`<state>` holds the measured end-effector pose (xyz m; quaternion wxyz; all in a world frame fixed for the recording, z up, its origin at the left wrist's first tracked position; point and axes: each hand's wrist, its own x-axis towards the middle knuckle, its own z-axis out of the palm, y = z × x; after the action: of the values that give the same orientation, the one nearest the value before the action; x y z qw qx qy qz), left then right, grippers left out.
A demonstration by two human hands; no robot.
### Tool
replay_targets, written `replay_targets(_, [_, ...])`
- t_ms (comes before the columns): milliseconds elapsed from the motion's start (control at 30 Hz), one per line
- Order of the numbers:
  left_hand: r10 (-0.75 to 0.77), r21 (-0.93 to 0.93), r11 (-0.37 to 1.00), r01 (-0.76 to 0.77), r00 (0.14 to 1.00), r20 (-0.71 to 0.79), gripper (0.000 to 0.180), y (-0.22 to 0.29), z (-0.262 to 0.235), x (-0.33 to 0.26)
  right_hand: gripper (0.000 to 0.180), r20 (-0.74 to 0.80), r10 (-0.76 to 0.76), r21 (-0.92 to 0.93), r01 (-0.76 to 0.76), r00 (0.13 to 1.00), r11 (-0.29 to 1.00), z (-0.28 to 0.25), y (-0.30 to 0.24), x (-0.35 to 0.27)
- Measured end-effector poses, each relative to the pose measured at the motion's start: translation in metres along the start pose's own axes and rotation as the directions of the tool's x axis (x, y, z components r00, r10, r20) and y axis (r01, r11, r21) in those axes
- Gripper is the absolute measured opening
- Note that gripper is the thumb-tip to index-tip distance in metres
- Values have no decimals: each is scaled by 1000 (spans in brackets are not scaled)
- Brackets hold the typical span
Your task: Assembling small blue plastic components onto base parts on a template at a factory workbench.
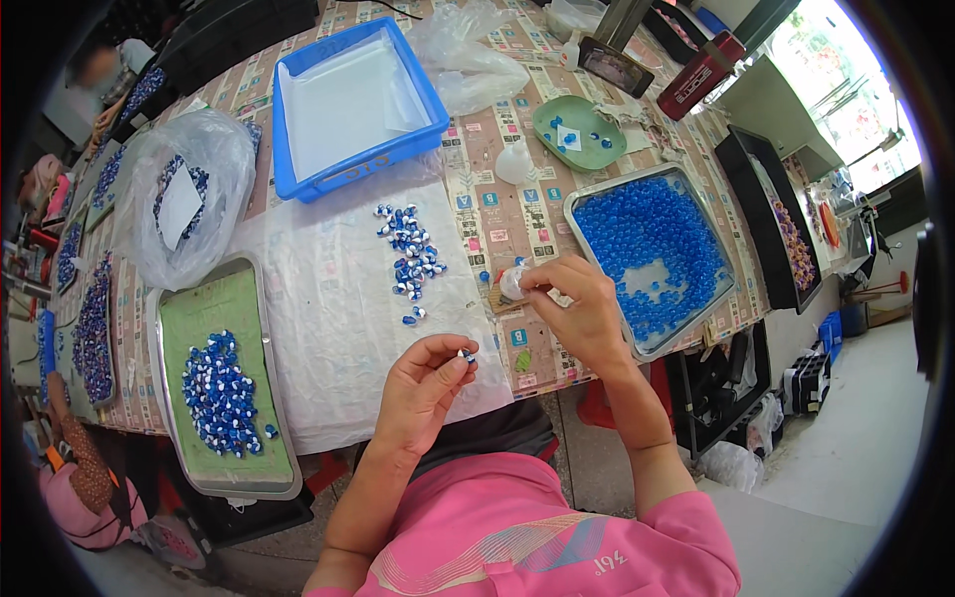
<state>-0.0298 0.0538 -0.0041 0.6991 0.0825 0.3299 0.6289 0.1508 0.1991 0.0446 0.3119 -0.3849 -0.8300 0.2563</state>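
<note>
My left hand (423,388) is raised over the front of the white sheet (308,328). Its thumb and finger pinch a small blue-and-white bead (466,355). To the right, the fingers of my right hand (582,303) are closed at a small whitish round pot (512,284) resting on a brown block; what they hold, if anything, is too small to make out. Beyond my left hand lies a loose group of blue-and-white beads (410,249) on the sheet. Right of my right hand stands a metal tray (652,350) of clear blue beads (647,224).
At left are a green-lined metal tray (214,298) with blue-and-white beads and a plastic bag (204,149). Farther back stand a blue plastic tray (433,134), a green dish (602,111), a white bottle (513,162), a phone (615,68) and a red flask (701,77). Other people sit far left.
</note>
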Motion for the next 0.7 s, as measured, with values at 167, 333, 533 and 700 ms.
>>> replay_targets(167, [15, 9, 1000, -15, 1000, 0, 26, -7, -2, 4, 15, 94, 21, 235, -43, 995, 971, 6, -20, -23])
replay_targets(333, [7, 25, 1000, -8, 1000, 30, 24, -10, 0, 9, 17, 144, 16, 343, -65, 989, 937, 15, -28, -40])
replay_targets(533, [11, 40, 999, -12, 1000, 24, 26, -16, -1, 8, 16, 155, 27, 375, -85, 988, 923, 17, -23, -42])
replay_targets(700, [-18, 16, 1000, 18, 1000, 23, 24, -18, -5, 5, 16, 208, 21, 382, -101, 978, 919, 10, -27, -39])
